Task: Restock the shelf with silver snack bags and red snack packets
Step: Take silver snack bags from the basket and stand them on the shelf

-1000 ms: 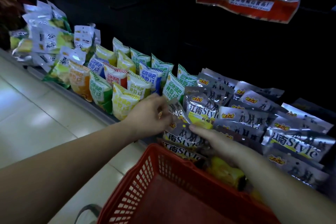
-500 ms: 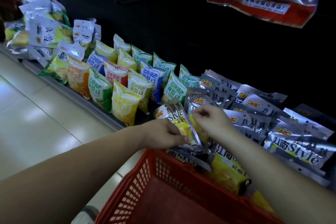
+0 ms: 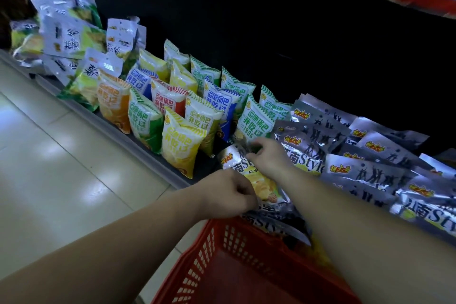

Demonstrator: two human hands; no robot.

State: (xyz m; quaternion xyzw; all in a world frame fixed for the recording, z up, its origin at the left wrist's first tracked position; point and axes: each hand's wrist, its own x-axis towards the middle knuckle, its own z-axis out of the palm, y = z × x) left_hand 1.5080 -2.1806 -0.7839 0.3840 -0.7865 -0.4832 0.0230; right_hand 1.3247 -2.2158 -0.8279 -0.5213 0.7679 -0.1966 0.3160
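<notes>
While silver foil snack bag [image 3: 265, 189] hovers at grey shelf [image 3: 170, 179] front over red plastic basket [image 3: 217, 237], L hand [image 3: 227, 195] fingers curl round lower edge, R hand [image 3: 269, 160] pinches top, prob. steadying it to stand upright beside silver row [image 3: 370, 173].

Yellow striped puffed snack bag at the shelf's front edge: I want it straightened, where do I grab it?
Pinch the flat crimped top seal of the yellow striped puffed snack bag from above on the aisle side: it stands upright, other bags crowd behind, and its body would likely slip.

Left grip [image 3: 230, 192], right grip [image 3: 267, 158]: both curled.
</notes>
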